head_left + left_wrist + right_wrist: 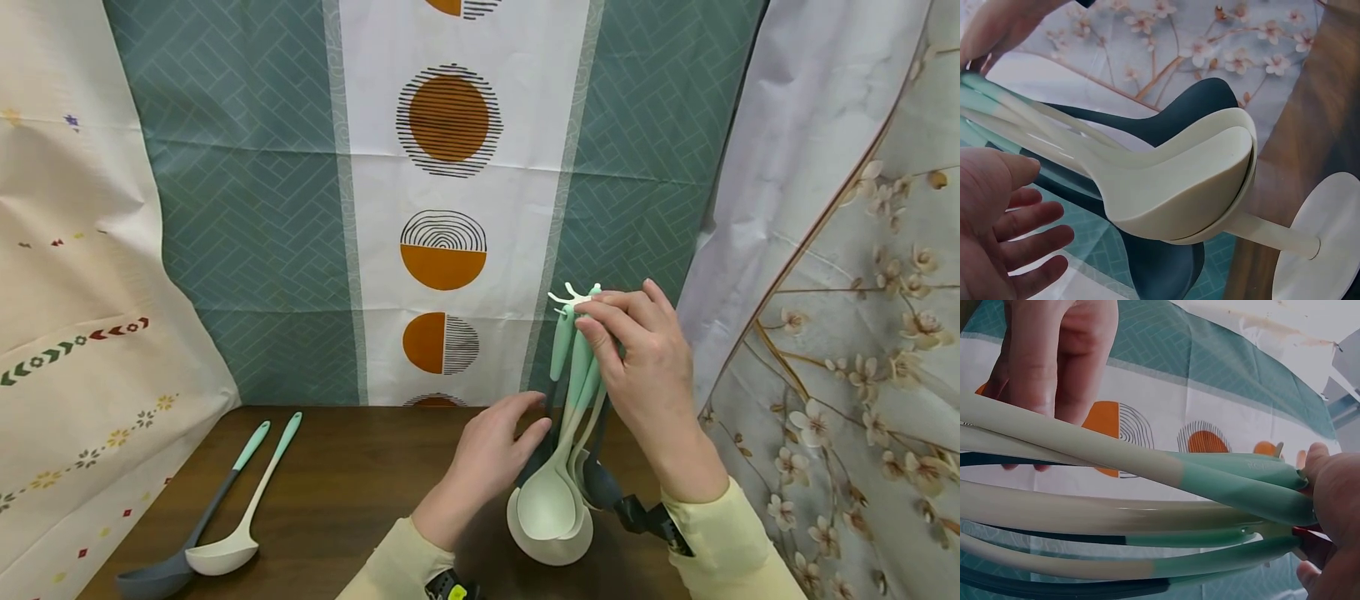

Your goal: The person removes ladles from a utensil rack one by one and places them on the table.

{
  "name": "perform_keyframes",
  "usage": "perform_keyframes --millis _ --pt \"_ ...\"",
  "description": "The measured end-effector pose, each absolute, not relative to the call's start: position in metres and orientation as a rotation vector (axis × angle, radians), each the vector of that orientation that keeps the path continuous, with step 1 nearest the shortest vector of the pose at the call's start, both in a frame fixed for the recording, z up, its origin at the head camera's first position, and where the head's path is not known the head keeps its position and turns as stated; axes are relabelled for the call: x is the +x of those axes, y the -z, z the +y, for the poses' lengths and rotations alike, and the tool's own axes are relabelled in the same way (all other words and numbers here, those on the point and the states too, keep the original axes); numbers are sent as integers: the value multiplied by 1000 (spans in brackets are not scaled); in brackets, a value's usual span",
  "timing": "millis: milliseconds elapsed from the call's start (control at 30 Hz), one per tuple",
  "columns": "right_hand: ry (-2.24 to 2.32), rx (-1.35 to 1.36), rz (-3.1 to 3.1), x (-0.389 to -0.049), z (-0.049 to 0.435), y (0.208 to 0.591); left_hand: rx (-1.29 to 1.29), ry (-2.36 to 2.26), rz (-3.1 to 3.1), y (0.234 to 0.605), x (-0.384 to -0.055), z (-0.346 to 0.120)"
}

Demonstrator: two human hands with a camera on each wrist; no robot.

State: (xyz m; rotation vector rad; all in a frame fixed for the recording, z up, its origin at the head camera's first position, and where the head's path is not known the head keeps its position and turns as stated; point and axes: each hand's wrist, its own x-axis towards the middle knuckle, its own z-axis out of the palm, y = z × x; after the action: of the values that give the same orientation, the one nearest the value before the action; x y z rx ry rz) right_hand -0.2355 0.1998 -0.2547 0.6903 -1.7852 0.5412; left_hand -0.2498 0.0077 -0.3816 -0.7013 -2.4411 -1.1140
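Note:
A cream utensil stand point(551, 552) with a round base and a hooked top stands at the right of the table. Around its post hang several kitchen utensils with mint-green handles. In front, a cream ladle point(546, 504) overlaps another cream bowl-shaped head point(1246, 182) behind it. Dark utensil heads point(1200, 106) show to either side. Up at the hooks, my right hand point(648, 367) pinches the handle end of the front cream ladle. My left hand point(491, 446) is beside the shafts, its fingers loosely spread in the left wrist view and nothing in its grasp.
On the left of the wooden table point(360, 483) lie a dark ladle point(202, 521) and a cream ladle point(238, 542), mint handles pointing away. A patterned cloth point(262, 208) hangs behind the table, with a flowered curtain point(862, 400) close on the right.

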Motion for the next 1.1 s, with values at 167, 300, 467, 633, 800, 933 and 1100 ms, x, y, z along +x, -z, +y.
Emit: perform_keyframes --millis 167,300,467,633,800,933,1100 --pt "-541 681 -1791 -236 199 256 -703 1097 -2446 383 -254 11" --pt "-546 678 -1796 -236 199 256 -704 1087 -2443 383 -255 13" --pt "-561 685 -1793 -235 199 256 -707 1079 -2427 385 -257 16" --pt "-573 689 -1784 -234 199 256 -717 1081 -2420 387 -258 17" --pt "-572 689 -1790 -233 199 257 -712 1098 -2423 389 -258 18" --pt "-576 685 -1801 -233 200 257 -705 1122 -2420 391 -258 16" --pt "-583 680 -1805 -233 201 257 -687 1134 -2416 394 -258 14"
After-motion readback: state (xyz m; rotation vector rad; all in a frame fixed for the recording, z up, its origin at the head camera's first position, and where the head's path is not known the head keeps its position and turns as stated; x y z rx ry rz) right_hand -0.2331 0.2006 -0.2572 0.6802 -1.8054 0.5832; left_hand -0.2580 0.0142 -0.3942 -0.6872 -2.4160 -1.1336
